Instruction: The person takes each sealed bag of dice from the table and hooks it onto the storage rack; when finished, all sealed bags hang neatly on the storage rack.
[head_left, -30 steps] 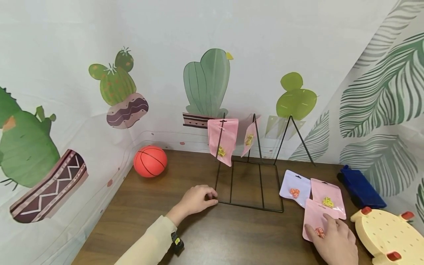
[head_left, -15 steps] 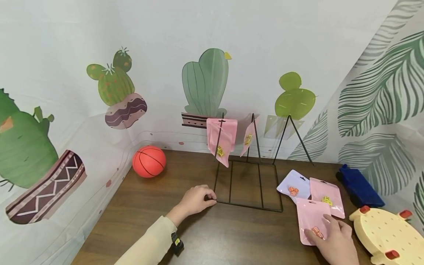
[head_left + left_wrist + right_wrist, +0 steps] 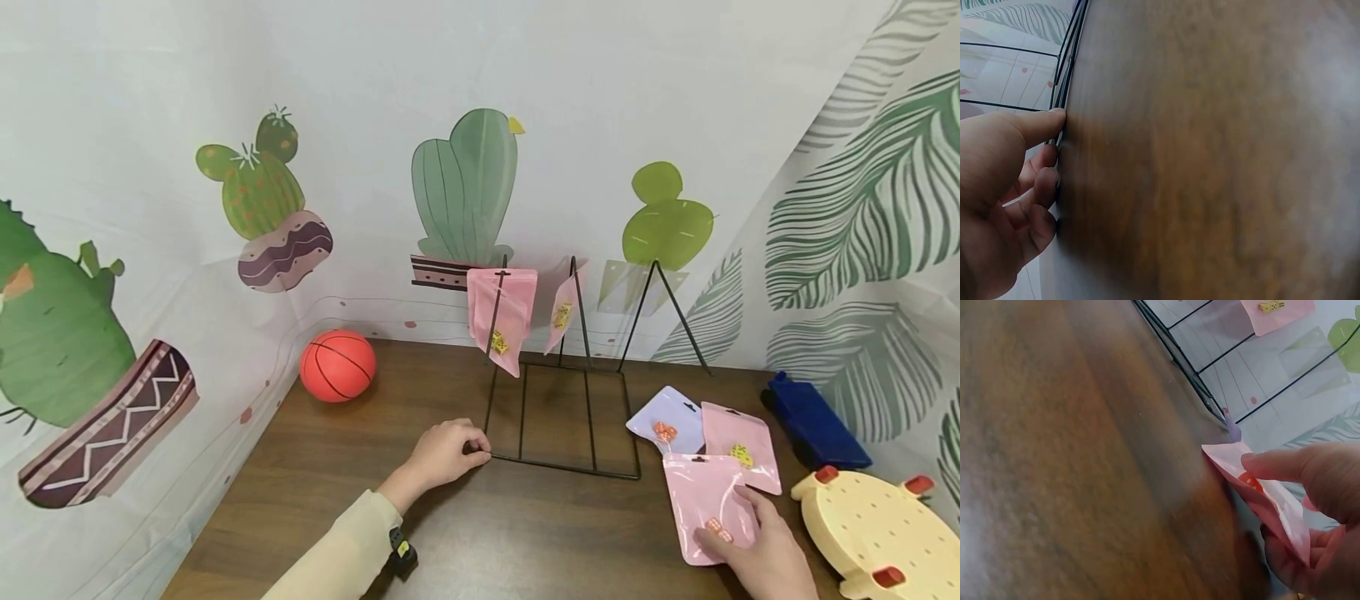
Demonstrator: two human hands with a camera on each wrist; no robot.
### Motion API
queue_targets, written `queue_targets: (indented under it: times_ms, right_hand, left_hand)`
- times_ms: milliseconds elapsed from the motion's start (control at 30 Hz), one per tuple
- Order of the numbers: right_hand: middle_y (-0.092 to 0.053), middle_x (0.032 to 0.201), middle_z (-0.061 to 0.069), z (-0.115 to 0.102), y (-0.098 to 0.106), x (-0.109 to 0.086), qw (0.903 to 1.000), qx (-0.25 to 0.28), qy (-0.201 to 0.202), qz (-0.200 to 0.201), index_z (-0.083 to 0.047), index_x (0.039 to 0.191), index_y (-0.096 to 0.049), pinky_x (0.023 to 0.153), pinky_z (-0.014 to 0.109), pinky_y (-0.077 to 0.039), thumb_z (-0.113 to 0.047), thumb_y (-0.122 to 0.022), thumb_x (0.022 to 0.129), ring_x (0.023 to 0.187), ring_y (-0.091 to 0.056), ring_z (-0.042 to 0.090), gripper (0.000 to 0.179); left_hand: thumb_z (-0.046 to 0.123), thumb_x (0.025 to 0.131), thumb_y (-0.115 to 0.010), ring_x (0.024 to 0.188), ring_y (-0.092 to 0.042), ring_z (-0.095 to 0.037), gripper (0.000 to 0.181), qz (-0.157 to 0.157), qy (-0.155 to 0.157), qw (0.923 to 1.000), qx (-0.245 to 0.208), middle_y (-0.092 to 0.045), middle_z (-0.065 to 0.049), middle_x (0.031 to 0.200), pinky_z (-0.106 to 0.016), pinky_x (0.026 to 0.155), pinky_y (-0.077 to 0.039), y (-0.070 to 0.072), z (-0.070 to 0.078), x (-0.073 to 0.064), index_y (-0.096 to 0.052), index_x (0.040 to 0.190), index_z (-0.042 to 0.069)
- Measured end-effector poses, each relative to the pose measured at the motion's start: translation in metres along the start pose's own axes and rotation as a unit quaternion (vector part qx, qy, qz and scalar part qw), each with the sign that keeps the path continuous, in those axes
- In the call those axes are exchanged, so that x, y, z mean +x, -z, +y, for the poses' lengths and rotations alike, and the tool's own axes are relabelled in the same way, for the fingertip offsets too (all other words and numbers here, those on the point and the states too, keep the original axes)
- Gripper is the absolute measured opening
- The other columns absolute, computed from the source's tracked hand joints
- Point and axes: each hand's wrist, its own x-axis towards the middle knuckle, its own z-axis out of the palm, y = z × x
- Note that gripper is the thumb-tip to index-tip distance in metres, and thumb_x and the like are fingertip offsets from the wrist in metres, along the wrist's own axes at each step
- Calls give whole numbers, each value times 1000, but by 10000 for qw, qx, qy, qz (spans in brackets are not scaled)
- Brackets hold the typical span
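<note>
My left hand (image 3: pixel 446 450) pinches the front left corner of a black wire display rack (image 3: pixel 562 466); its thumb (image 3: pixel 1044 127) lies on the wire in the left wrist view. My right hand (image 3: pixel 768 546) grips a pink zip pouch (image 3: pixel 697 487) with orange dice inside, thumb on one face and fingers behind it. In the right wrist view this pouch (image 3: pixel 1285 522) is tilted off the table. Under its far edge lie a lavender pouch (image 3: pixel 667 410) with orange dice and a pink pouch (image 3: pixel 738 429) with yellow dice. Pink pouches (image 3: pixel 517 292) hang from the rack's left prong, and another (image 3: pixel 564 312) from the middle one.
A red ball (image 3: pixel 337 365) sits at the back left. A blue toy-like object (image 3: pixel 817 421) and a cream round stand (image 3: pixel 885 525) with red-tipped legs are at the right. The rack's right prong (image 3: pixel 637 321) bears no pouch. A printed cloth backs the brown table (image 3: pixel 525 533).
My right hand has taken hold of the pink pouch and drawn it slightly left and toward me, raising it. My left hand stays at the rack's corner.
</note>
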Motion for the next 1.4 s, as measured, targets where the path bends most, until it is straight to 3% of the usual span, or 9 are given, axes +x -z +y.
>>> queue_targets:
  times_ms: [133, 267, 467, 667, 833, 1000, 1100, 1233, 1400]
  right_hand:
    - [-37, 145, 44, 4, -2, -2, 9993, 216, 286, 79, 5, 152, -27, 98, 69, -40, -50, -90, 77, 125, -45, 61, 112]
    - [-57, 122, 36, 6, -3, -4, 9978, 418, 497, 140, 3, 152, -29, 79, 47, -51, -41, -93, 76, 100, -62, 45, 109]
    - [-63, 119, 36, 5, 0, -3, 9939, 1037, 288, -244, 5, 156, -18, 70, 27, -52, -32, -94, 77, 95, -66, 24, 115]
    - [-63, 122, 36, 5, 1, -2, 9839, 1664, -116, -639, 1, 159, -12, 69, 28, -56, -32, -92, 80, 90, -68, 21, 117]
    - [-67, 122, 29, 5, 4, -2, 9837, 1603, -196, -788, 2, 160, -16, 71, 28, -55, -37, -89, 84, 90, -66, 15, 112]
    - [-64, 131, 28, 4, 7, -2, 9854, 1389, -286, -945, 6, 156, -28, 74, 27, -53, -46, -86, 84, 98, -65, 16, 105]
    - [-70, 121, 20, 1, 7, -3, 9840, 1417, -352, -1023, 6, 149, -42, 73, 28, -52, -47, -86, 84, 95, -63, 17, 95]
    - [-72, 108, 9, -4, 6, -6, 9849, 1379, -183, -1034, 4, 138, -56, 72, 29, -50, -43, -84, 86, 88, -60, 17, 75]
    - [-71, 107, 8, -11, 4, -8, 9891, 1142, 264, -891, 2, 134, -57, 73, 27, -48, -40, -84, 88, 86, -59, 14, 68]
  left_hand:
    - [32, 91, -82, 79, -61, -5, 5, 41, 28, 10000, 6, -60, 18, 86, -31, 67, -48, -2, 0, 0, -78, 93, 31]
    - [32, 91, -82, 78, -61, -4, 5, 117, 50, 9999, 11, -60, 18, 86, -30, 65, -48, -4, 0, -1, -78, 93, 31]
    - [34, 90, -83, 77, -60, -3, 5, 184, 105, 9998, -31, -60, 19, 86, -29, 63, -46, -6, 1, -1, -79, 93, 31]
    - [34, 90, -83, 76, -59, -2, 4, 197, 179, 9996, -115, -60, 21, 84, -29, 62, -46, -7, 0, 0, -80, 92, 32]
    - [35, 90, -83, 76, -59, -1, 4, 162, 193, 9995, -173, -59, 21, 84, -29, 63, -46, -7, -1, -1, -80, 91, 32]
    - [36, 91, -82, 76, -58, -2, 5, 122, 199, 9995, -201, -60, 22, 83, -29, 64, -46, -7, -1, 0, -80, 92, 31]
    - [36, 91, -82, 74, -58, -2, 6, 109, 197, 9995, -235, -60, 21, 83, -29, 63, -46, -6, -1, -1, -80, 93, 30]
    - [37, 91, -81, 73, -57, -1, 8, 100, 206, 9994, -248, -60, 21, 82, -29, 62, -45, -6, 0, -1, -80, 93, 29]
    - [38, 91, -81, 73, -56, -1, 9, 103, 200, 9995, -230, -59, 21, 82, -28, 61, -45, -6, -1, -1, -80, 93, 29]
